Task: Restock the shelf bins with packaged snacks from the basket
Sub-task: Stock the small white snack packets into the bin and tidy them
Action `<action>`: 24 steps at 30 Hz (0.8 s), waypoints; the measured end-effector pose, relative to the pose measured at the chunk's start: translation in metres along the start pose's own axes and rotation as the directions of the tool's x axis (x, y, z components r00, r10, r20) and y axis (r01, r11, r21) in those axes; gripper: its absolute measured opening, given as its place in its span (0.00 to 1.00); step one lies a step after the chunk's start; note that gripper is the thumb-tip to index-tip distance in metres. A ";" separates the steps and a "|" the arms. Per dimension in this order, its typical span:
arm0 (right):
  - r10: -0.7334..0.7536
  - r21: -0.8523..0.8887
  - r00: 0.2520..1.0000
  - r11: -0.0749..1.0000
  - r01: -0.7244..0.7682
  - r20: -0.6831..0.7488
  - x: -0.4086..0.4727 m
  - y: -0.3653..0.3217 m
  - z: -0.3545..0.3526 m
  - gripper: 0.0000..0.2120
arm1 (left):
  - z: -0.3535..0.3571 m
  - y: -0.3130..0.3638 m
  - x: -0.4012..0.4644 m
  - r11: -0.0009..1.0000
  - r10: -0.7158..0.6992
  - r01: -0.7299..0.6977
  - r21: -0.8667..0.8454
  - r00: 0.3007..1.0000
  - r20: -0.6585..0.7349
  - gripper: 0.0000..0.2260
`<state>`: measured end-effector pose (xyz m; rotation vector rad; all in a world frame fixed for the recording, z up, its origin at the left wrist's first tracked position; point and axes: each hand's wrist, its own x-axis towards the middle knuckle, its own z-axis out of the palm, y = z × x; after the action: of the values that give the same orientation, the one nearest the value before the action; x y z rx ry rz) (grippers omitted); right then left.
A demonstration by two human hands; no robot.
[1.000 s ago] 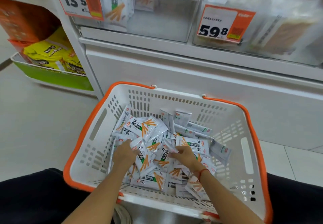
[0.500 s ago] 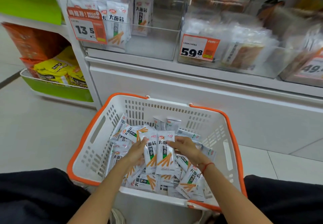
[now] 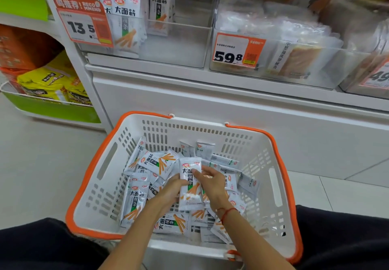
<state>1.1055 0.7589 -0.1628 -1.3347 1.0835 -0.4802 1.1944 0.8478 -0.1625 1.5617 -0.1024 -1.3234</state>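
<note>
A white basket with an orange rim (image 3: pixel 99 177) stands on the floor in front of me, filled with several white snack packets printed with orange sticks. My left hand (image 3: pixel 171 189) and my right hand (image 3: pixel 212 182) together hold a small upright stack of these packets (image 3: pixel 190 194) above the pile, fingers curled round its sides. Above, a clear shelf bin (image 3: pixel 179 44) with a 13.5 price tag holds a few of the same packets (image 3: pixel 126 17) at its left and back; its right half is bare.
A second clear bin (image 3: pixel 305 65) tagged 59.8 holds other pale packets to the right. A green side shelf (image 3: pixel 52 109) with yellow bags sits at the left. The white cabinet front (image 3: pixel 210 101) stands just behind the basket. My dark-clothed knees flank the basket.
Both hands went from digging in the pile to gathering packets together. The two packets held side by side are now pressed into one upright stack, and my view has tilted up toward the shelf.
</note>
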 end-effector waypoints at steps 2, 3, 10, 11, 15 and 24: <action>-0.020 -0.038 0.999 0.999 0.022 0.049 0.004 0.000 0.001 0.05 | 0.000 -0.001 0.005 1.000 0.017 -0.017 0.001 1.000 -0.007 0.09; -0.030 -0.083 0.996 0.996 0.037 0.082 0.007 0.001 0.001 0.05 | 0.000 0.000 0.005 1.000 0.023 -0.023 -0.009 0.999 -0.023 0.11; -0.180 -0.982 0.975 -0.161 0.099 0.128 0.042 0.014 -0.057 0.24 | -0.014 -0.003 0.020 0.974 -0.059 0.025 -0.226 0.988 -0.144 0.15; -0.105 -0.918 0.984 -0.385 0.095 0.146 0.043 0.019 -0.070 0.26 | -0.016 -0.004 0.022 0.974 -0.065 0.028 -0.224 0.985 -0.162 0.16; 0.042 -0.753 0.993 -0.648 0.113 0.112 0.047 0.034 -0.095 0.29 | -0.020 -0.010 0.032 0.976 -0.100 0.057 -0.208 0.974 -0.202 0.19; 0.064 -0.918 0.977 -0.335 0.215 0.205 0.036 -0.029 -0.058 0.10 | -0.016 -0.002 0.020 0.985 -0.009 -0.030 -0.168 0.975 -0.224 0.24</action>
<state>1.0815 0.6923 -0.1414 -2.9750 1.1605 0.9121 1.2133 0.8457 -0.1796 1.5493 0.1402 -1.1087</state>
